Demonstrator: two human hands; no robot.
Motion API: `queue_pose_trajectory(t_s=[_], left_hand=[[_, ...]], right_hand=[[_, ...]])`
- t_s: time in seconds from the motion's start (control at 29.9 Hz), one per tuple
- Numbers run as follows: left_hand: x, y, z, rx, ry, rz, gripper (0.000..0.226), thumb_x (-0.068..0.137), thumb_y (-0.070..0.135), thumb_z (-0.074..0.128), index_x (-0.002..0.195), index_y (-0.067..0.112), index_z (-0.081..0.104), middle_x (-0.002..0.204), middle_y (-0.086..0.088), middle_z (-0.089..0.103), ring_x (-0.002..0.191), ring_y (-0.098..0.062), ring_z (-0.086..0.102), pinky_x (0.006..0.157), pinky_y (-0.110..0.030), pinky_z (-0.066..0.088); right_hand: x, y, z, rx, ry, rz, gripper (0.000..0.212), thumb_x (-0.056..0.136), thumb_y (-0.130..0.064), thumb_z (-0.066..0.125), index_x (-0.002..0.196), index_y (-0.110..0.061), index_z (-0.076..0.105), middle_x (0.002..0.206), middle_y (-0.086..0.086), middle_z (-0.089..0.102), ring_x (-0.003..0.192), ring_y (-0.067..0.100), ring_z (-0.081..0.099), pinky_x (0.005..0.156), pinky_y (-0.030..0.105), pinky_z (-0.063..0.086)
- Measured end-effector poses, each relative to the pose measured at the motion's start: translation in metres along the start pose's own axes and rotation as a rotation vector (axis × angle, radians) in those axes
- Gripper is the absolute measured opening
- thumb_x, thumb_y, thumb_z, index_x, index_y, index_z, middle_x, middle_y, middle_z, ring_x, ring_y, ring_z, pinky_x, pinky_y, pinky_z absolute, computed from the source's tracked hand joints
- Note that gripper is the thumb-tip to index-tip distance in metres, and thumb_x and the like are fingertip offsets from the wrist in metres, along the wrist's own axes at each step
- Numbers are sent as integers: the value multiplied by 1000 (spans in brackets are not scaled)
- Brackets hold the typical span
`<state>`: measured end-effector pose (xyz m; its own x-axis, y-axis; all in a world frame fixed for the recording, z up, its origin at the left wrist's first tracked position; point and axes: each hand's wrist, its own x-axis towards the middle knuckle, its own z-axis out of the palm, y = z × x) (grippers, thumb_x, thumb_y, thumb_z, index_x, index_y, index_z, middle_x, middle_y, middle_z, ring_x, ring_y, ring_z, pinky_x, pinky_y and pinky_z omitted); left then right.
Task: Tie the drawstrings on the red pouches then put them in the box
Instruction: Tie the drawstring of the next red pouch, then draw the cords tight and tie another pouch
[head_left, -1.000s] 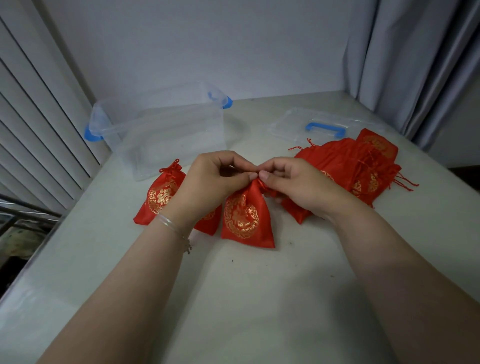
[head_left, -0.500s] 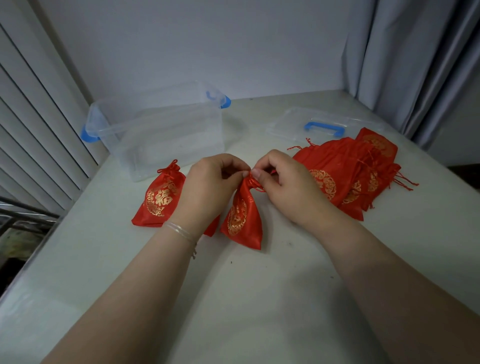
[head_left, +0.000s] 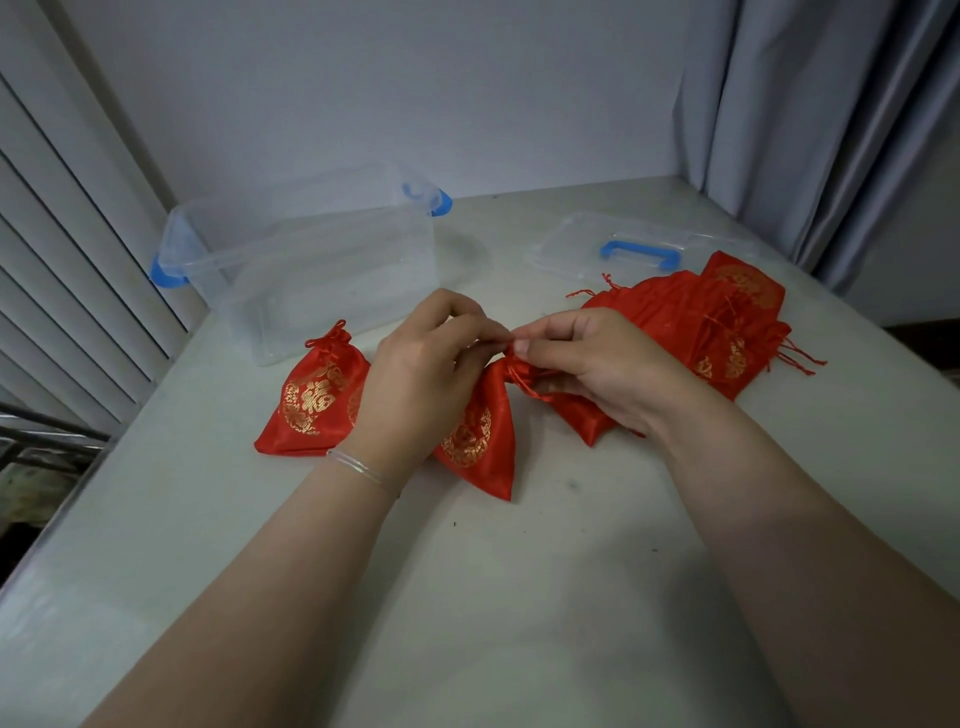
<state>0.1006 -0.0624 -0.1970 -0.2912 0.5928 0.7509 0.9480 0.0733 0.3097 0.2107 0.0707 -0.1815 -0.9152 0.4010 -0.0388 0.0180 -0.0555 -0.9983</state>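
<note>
Red pouch (head_left: 478, 431) neck is now cinched; left hand (head_left: 426, 374) and right hand (head_left: 597, 374) pinch its drawstrings (head_left: 524, 376) at 12 o'clock.

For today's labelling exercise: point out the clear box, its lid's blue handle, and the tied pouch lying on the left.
Clear box (head_left: 332, 270), head view, front wall.
Blue handle (head_left: 640, 251), head view, bar's middle.
Tied pouch (head_left: 311, 405), head view, gold emblem.

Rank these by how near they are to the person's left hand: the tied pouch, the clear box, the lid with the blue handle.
From the left hand:
1. Tied pouch, just left of it.
2. Clear box, behind it.
3. Lid, far right, beyond the right hand.
</note>
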Motion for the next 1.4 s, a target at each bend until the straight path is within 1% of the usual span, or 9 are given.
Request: queue_pose_trajectory(t_s=[0.23,0.47,0.67,0.94,1.04,1.17,1.24,1.34,1.4], left_hand=[[1,2,-1,-172,-55,-73,12,80,13,71,91,17,76,86,4,63,77,-7,59,67,-26,50],[3,2,-2,-125,-6,-115,11,77,25,74,79,14,73,82,5,62,70,-8,57,64,-33,50],[2,0,-5,50,2,-58,6,76,12,66,77,16,69,82,7,65,71,-16,61,54,-38,49],[2,0,-3,-64,-121,-185,6,84,16,51,86,18,56,109,10,69,99,-15,66,74,-40,54],[2,2,-4,-34,-229,-213,4,94,14,48,95,18,46,120,8,65,106,-15,63,79,-35,52],[5,0,-10,-226,-401,-355,15,98,27,45,110,26,37,97,12,63,68,-5,60,64,-17,47],[7,1,-14,-406,-438,-426,26,95,21,52,115,25,37,87,7,60,61,-3,55,60,-13,46],[10,3,-18,-568,-333,-490,31,91,11,60,113,26,43,83,0,58,66,-9,56,62,-21,48],[12,-1,-18,-521,-117,-555,25,90,13,62,102,29,46,85,1,59,67,-9,57,62,-22,50]], right_hand=[[-2,-2,-7,-165,-54,-69,14,86,1,61,82,-11,68,62,-5,67,59,4,63,59,16,52],[-2,1,5,-375,84,-221,19,86,-2,58,74,-16,59,59,-6,61,52,-2,57,53,11,43],[1,6,3,-608,209,-276,10,80,-11,59,74,-18,55,63,-4,63,61,14,64,61,30,49],[-1,4,1,-888,252,-264,8,80,-28,57,80,-23,50,60,-7,50,60,14,50,58,33,40],[-2,5,2,-887,263,-278,6,83,-29,54,83,-26,49,67,-6,60,67,14,61,61,38,50],[-4,5,4,-577,194,-299,12,91,-16,51,82,-24,48,67,-3,66,64,9,69,70,47,55],[-4,5,4,-512,196,-289,7,92,-16,51,87,-20,50,65,-4,66,63,9,69,70,49,55],[0,9,5,-570,300,-307,5,92,-25,54,88,-23,52,66,-5,67,64,9,66,67,41,54],[2,9,-1,-689,428,-306,7,90,-32,56,88,-27,52,73,-9,66,71,10,64,69,37,51]])
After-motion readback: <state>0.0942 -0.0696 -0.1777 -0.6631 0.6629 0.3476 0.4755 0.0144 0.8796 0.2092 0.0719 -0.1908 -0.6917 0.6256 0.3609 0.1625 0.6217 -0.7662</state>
